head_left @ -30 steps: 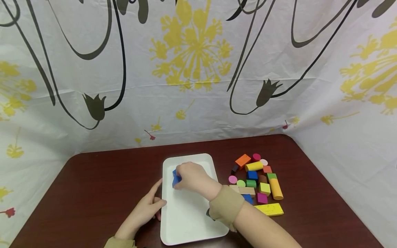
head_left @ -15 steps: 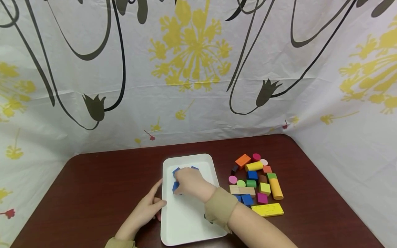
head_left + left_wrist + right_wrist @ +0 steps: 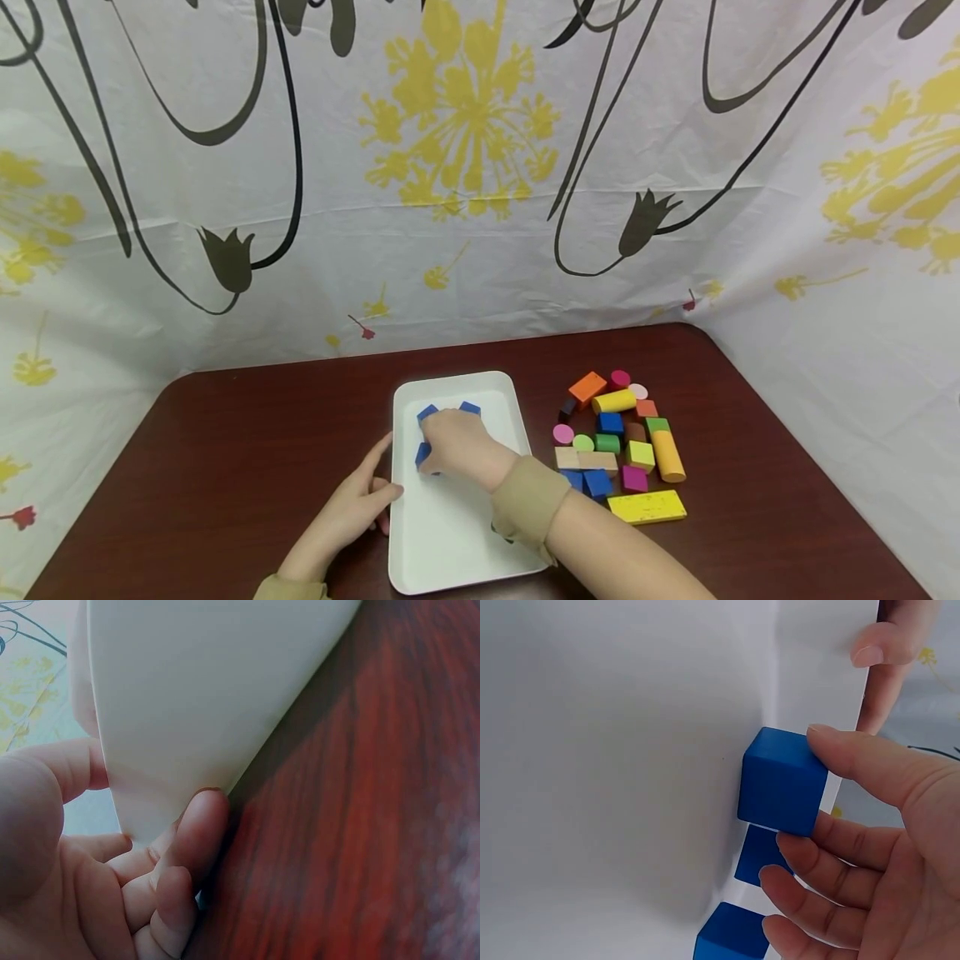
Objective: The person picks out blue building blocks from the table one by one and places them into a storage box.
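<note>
My right hand pinches a blue cube between thumb and fingertips, low over the left side of a white tray. Two more blue blocks are in the tray: one blue block at the far left corner, another blue block farther right along the far end. In the right wrist view both show beyond the held cube. My left hand grips the tray's left edge, thumb on the rim and fingers bent against the outer wall from below.
Right of the tray lies a cluster of coloured blocks, among them a yellow bar, a magenta cube, an orange block and a long orange cylinder. A patterned white cloth hangs behind the dark wooden table.
My right hand has shifted slightly nearer along the tray's left side with the blue cube, uncovering the two blue blocks at the far end. The left hand stays at the tray edge.
</note>
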`<control>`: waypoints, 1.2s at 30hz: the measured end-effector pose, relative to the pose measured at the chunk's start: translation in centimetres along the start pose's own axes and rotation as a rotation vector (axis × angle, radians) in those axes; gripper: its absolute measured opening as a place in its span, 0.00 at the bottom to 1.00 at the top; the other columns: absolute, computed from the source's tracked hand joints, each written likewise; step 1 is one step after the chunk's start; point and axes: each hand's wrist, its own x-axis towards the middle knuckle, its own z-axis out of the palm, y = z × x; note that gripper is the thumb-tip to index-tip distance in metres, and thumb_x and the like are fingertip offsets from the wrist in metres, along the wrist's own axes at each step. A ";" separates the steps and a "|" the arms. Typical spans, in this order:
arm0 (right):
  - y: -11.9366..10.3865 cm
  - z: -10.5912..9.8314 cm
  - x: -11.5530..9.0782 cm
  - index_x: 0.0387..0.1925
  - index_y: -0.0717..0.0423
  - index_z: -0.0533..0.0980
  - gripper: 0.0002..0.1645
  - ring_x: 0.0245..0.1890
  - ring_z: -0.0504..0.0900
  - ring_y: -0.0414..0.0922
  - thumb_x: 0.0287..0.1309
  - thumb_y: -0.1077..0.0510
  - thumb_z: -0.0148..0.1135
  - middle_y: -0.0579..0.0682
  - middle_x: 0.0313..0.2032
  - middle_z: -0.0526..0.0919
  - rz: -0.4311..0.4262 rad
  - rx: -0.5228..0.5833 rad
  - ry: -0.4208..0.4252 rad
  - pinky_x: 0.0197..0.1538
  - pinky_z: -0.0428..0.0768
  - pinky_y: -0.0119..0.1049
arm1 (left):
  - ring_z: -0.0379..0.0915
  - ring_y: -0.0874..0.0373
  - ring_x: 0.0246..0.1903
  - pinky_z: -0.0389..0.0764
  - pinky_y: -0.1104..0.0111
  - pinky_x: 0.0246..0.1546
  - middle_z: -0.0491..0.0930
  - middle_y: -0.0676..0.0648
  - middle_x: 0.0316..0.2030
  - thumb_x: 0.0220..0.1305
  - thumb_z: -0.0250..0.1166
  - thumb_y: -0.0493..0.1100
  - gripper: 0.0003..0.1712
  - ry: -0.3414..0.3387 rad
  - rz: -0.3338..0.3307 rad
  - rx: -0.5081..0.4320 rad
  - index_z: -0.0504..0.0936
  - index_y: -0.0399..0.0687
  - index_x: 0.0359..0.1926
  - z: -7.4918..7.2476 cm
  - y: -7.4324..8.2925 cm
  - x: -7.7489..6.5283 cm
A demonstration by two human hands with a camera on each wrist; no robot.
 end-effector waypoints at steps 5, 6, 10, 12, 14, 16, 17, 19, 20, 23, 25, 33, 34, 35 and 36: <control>-0.1 0.0 0.0 0.20 0.48 0.73 0.16 0.19 0.68 0.39 0.43 0.47 0.72 0.41 0.16 0.70 0.003 0.001 0.000 0.24 0.68 0.30 | 0.72 0.49 0.15 0.70 0.67 0.14 0.74 0.45 0.17 0.61 0.56 0.35 0.41 0.004 -0.008 0.005 0.45 0.51 0.70 0.0 1.2 -0.4; -0.1 0.0 0.0 0.20 0.48 0.73 0.16 0.19 0.68 0.39 0.43 0.47 0.72 0.41 0.16 0.70 0.003 0.002 0.000 0.24 0.68 0.30 | 0.72 0.48 0.15 0.70 0.67 0.14 0.74 0.44 0.17 0.60 0.55 0.35 0.41 0.004 -0.009 0.003 0.45 0.50 0.70 -0.1 1.8 -0.7; -0.1 0.0 0.0 0.20 0.48 0.73 0.16 0.19 0.68 0.38 0.43 0.46 0.72 0.41 0.16 0.70 0.004 0.003 0.002 0.24 0.68 0.30 | 0.72 0.47 0.15 0.70 0.67 0.14 0.74 0.43 0.18 0.60 0.55 0.34 0.40 -0.005 0.016 -0.005 0.46 0.44 0.70 -0.2 3.5 -1.5; -0.1 0.0 0.0 0.20 0.48 0.73 0.16 0.19 0.68 0.38 0.43 0.46 0.72 0.41 0.16 0.70 0.006 0.006 0.003 0.24 0.68 0.30 | 0.72 0.47 0.15 0.70 0.67 0.14 0.74 0.43 0.18 0.60 0.55 0.34 0.40 -0.008 0.017 -0.005 0.45 0.44 0.70 -0.2 3.8 -1.6; -0.1 0.0 0.0 0.21 0.48 0.73 0.16 0.19 0.69 0.38 0.43 0.46 0.72 0.41 0.16 0.70 0.008 0.006 0.003 0.24 0.68 0.30 | 0.72 0.47 0.15 0.70 0.67 0.14 0.74 0.43 0.18 0.60 0.55 0.34 0.40 -0.010 0.019 -0.008 0.45 0.44 0.70 -0.2 3.4 -1.4; -0.1 0.0 0.0 0.21 0.48 0.73 0.16 0.19 0.69 0.38 0.43 0.46 0.72 0.40 0.16 0.70 0.008 0.003 0.004 0.24 0.69 0.30 | 0.72 0.47 0.15 0.70 0.67 0.15 0.75 0.42 0.18 0.60 0.55 0.34 0.41 -0.007 -0.003 -0.008 0.45 0.47 0.70 -0.2 2.9 -1.1; -0.1 0.0 0.0 0.21 0.48 0.73 0.16 0.19 0.69 0.38 0.43 0.46 0.72 0.40 0.17 0.70 0.009 0.002 0.004 0.24 0.69 0.30 | 0.72 0.47 0.15 0.70 0.67 0.15 0.75 0.43 0.18 0.60 0.55 0.34 0.41 -0.006 -0.003 -0.007 0.45 0.48 0.70 -0.2 2.4 -0.9; -0.1 0.0 -0.1 0.21 0.48 0.73 0.16 0.20 0.69 0.38 0.43 0.46 0.72 0.40 0.17 0.70 0.008 -0.003 0.008 0.24 0.69 0.30 | 0.72 0.49 0.15 0.70 0.67 0.14 0.75 0.44 0.18 0.60 0.56 0.35 0.42 -0.003 -0.004 -0.002 0.45 0.51 0.70 -0.1 1.4 -0.5; -0.1 0.0 -0.1 0.20 0.48 0.73 0.16 0.19 0.69 0.38 0.43 0.46 0.72 0.40 0.16 0.70 0.006 -0.004 0.010 0.24 0.69 0.30 | 0.72 0.49 0.14 0.70 0.67 0.14 0.75 0.44 0.18 0.60 0.56 0.36 0.42 -0.003 -0.003 -0.002 0.45 0.53 0.70 -0.1 1.0 -0.4; -0.1 0.0 -0.2 0.19 0.47 0.73 0.16 0.19 0.68 0.38 0.42 0.46 0.72 0.40 0.16 0.70 0.003 0.003 0.012 0.24 0.68 0.29 | 0.72 0.51 0.14 0.70 0.67 0.15 0.75 0.46 0.18 0.60 0.57 0.38 0.42 -0.001 0.000 0.003 0.45 0.56 0.70 0.0 0.2 -0.1; 0.1 -0.1 -0.2 0.19 0.47 0.72 0.17 0.19 0.68 0.38 0.42 0.45 0.72 0.40 0.15 0.70 0.001 0.009 0.014 0.23 0.67 0.29 | 0.72 0.51 0.14 0.70 0.67 0.15 0.75 0.46 0.18 0.60 0.57 0.39 0.42 -0.003 0.007 0.000 0.45 0.57 0.70 0.0 0.1 -0.1; 0.4 -1.2 -0.4 0.17 0.46 0.70 0.21 0.19 0.64 0.37 0.40 0.42 0.72 0.40 0.15 0.66 -0.031 -0.014 0.040 0.22 0.65 0.29 | 0.72 0.51 0.14 0.70 0.67 0.14 0.75 0.45 0.19 0.60 0.57 0.39 0.42 -0.011 0.017 -0.009 0.45 0.57 0.70 0.0 0.1 -0.1; 0.4 -1.4 -0.5 0.18 0.47 0.72 0.20 0.20 0.66 0.37 0.40 0.42 0.72 0.39 0.17 0.68 -0.030 -0.014 0.041 0.24 0.66 0.29 | 0.72 0.51 0.14 0.70 0.67 0.14 0.75 0.45 0.19 0.60 0.57 0.39 0.42 -0.011 0.016 -0.008 0.45 0.57 0.70 0.0 0.1 -0.1; 0.4 -1.7 -0.6 0.21 0.47 0.74 0.18 0.21 0.67 0.37 0.40 0.42 0.72 0.39 0.18 0.70 -0.029 -0.010 0.037 0.25 0.67 0.29 | 0.72 0.51 0.14 0.70 0.67 0.14 0.75 0.45 0.18 0.60 0.57 0.39 0.42 -0.011 0.017 -0.006 0.45 0.56 0.70 0.0 0.1 -0.1; 0.3 -1.9 -0.6 0.24 0.47 0.76 0.18 0.23 0.69 0.37 0.40 0.42 0.72 0.39 0.20 0.72 -0.027 -0.008 0.036 0.26 0.69 0.30 | 0.72 0.51 0.14 0.70 0.67 0.14 0.75 0.45 0.18 0.60 0.57 0.38 0.42 -0.011 0.016 -0.003 0.45 0.56 0.70 0.0 0.1 -0.1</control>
